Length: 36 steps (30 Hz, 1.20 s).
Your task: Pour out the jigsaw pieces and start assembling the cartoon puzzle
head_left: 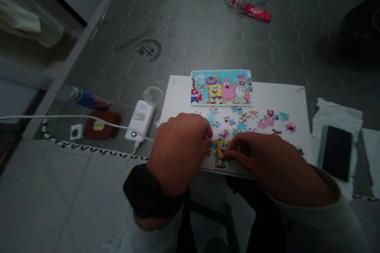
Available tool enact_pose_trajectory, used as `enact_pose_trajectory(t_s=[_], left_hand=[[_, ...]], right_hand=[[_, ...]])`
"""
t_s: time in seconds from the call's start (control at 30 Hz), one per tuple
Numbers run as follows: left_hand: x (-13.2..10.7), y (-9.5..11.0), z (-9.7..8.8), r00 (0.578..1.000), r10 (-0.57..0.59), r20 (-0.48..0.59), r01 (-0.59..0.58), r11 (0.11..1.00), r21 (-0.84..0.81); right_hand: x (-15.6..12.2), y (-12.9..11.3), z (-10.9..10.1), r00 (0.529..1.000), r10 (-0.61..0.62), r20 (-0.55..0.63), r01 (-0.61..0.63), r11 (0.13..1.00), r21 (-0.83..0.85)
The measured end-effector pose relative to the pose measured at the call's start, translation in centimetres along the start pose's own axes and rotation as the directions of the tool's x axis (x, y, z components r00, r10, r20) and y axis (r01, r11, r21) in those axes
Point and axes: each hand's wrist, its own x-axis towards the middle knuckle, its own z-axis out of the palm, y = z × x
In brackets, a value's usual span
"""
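A small joined section of a jigsaw puzzle [221, 158], with a yellow cartoon face, lies near the front edge of a white board [178, 91]. At its right side, the thumb and forefinger of my right hand [264, 152] are pinched on the edge of the jigsaw section. My left hand [181, 148] is just left of it, fingers curled closed and a dark band on the wrist; whatever its fingertips hold is hidden. Loose jigsaw pieces [240, 125] are scattered beyond both hands. Behind them lies the printed reference picture [221, 88] with several cartoon figures.
To the left are a white power bank [140, 120] with cables, a clear round lid [153, 95], a brown case [102, 125] and a blue can [92, 99]. A phone [336, 153] and white paper [335, 114] lie right. A red wrapper [249, 8] is on the floor ahead.
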Motion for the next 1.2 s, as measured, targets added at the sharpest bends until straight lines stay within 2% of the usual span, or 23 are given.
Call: enact_pose_trajectory(t_s=[1.2], left_hand=[[0.15,0.09,-0.06,0.999,0.000,0.033,0.000,1.000,0.002]], right_hand=[[0.10,-0.13,-0.23,1.000,0.001,0.001,-0.001,1.000,-0.008]])
